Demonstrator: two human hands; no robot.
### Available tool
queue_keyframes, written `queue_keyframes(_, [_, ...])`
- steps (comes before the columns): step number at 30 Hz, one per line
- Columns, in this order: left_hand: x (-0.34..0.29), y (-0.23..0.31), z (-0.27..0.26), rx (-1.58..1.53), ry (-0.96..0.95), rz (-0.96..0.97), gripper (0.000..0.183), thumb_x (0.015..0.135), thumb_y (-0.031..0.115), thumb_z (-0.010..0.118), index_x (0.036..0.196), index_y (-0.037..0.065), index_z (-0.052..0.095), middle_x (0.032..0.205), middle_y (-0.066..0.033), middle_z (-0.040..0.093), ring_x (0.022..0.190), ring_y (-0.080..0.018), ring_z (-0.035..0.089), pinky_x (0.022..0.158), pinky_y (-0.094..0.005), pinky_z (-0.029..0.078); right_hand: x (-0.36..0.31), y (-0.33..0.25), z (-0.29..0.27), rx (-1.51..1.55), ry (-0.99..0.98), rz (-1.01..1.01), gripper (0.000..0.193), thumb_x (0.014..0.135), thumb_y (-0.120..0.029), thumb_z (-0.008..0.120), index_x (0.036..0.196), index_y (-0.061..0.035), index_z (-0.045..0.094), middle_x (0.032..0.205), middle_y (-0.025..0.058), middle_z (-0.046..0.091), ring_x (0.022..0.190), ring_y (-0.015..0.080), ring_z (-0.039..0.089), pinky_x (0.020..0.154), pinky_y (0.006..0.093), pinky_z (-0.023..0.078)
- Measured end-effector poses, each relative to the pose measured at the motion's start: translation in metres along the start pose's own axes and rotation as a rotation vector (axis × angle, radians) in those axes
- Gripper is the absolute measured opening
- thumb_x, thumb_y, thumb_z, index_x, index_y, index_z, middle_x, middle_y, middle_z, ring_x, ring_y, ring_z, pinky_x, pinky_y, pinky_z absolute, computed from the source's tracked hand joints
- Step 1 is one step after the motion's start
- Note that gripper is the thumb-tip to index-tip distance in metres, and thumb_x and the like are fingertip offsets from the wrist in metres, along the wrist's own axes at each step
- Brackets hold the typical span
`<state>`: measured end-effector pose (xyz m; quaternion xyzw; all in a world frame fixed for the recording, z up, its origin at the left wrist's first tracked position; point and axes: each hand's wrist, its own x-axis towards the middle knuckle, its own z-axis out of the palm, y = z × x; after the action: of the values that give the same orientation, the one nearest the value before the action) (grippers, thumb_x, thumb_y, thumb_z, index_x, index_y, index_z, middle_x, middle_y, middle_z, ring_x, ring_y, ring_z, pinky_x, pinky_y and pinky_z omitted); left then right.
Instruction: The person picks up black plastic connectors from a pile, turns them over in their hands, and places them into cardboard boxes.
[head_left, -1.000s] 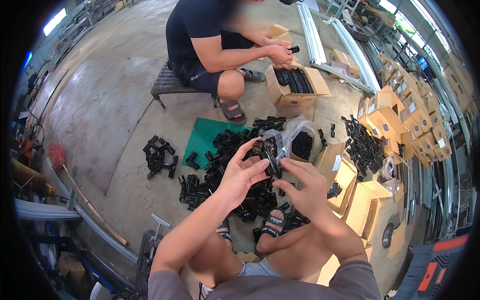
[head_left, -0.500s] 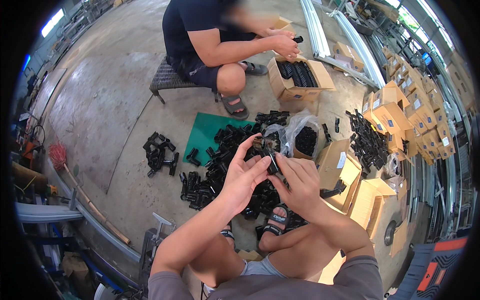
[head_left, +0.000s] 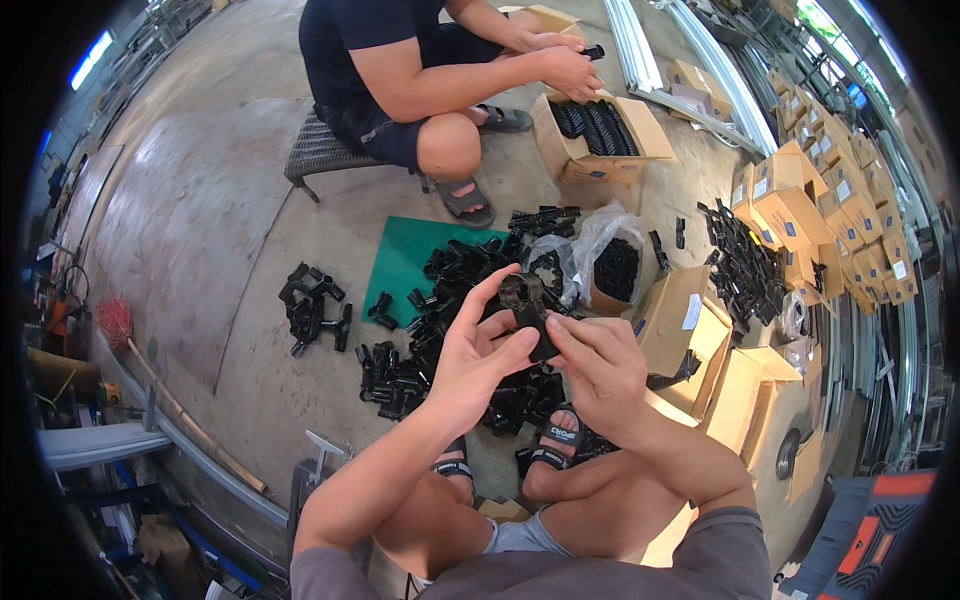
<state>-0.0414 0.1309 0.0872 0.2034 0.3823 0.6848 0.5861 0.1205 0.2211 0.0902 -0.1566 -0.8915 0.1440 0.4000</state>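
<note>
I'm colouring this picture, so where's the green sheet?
In the head view, the green sheet lies on the floor, left of centre, partly under black parts, beyond the left hand.

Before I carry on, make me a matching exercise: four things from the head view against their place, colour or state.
1. Held part
2. Sheet
3. Stool
4. Broom

A. Woven, being sat on
B. Far left, red-bristled
C. Black, between left hand and right hand
D. Green, lying flat

Pairs: 1-C, 2-D, 3-A, 4-B
</note>
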Motion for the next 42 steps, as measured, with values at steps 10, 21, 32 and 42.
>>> queue_keyframes(10, [0.011, 0.001, -0.013, -0.059, 0.086, -0.096, 0.065, 0.098, 0.009, 0.064, 0.154, 0.017, 0.032, 0.123, -0.0163, 0.063, 0.114, -0.0281, 0.067, 0.095, -0.0388, 0.058, -0.002, 0.06, 0.006, 0.389, 0.035, 0.634, 0.031, 0.094, -0.007, 0.064, 0.124, -0.0018, 0.069, 0.109, 0.0115, 0.072, 0.087, 0.0208, 0.067, 0.081, 0.0319, 0.053])
queue_keyframes(21, [0.027, 0.0, -0.03, -0.158, 0.212, -0.118, 0.064, 0.106, 0.017, 0.052, 0.159, 0.03, 0.017, 0.131, -0.0142, 0.054, 0.12, -0.0275, 0.061, 0.097, -0.0485, 0.059, -0.09, 0.356, 0.08, -0.441, -0.617, 1.114, 0.026, 0.09, -0.019, 0.066, 0.112, -0.0047, 0.071, 0.111, 0.0215, 0.072, 0.107, 0.0375, 0.07, 0.089, 0.0448, 0.057])
queue_keyframes(32, [0.048, -0.003, -0.039, -0.114, 0.25, -0.199, 0.079, 0.099, 0.02, 0.065, 0.159, 0.03, 0.014, 0.13, -0.0168, 0.052, 0.124, -0.0371, 0.06, 0.095, -0.0466, 0.061, -0.141, 0.4, 0.135, -0.516, -0.658, 1.109, 0.017, 0.086, -0.011, 0.065, 0.102, -0.0065, 0.07, 0.103, 0.0213, 0.073, 0.103, 0.0392, 0.069, 0.088, 0.0493, 0.057])
queue_keyframes(42, [0.06, -0.003, -0.037, -0.048, 0.229, -0.208, 0.09, 0.09, 0.013, 0.077, 0.158, 0.026, 0.019, 0.131, -0.0201, 0.056, 0.12, -0.0367, 0.064, 0.095, -0.0479, 0.06, -0.152, 0.406, 0.138, -0.489, -0.468, 1.121, 0.019, 0.081, -0.008, 0.064, 0.099, -0.0066, 0.071, 0.103, 0.0201, 0.072, 0.101, 0.0382, 0.069, 0.088, 0.0491, 0.056])
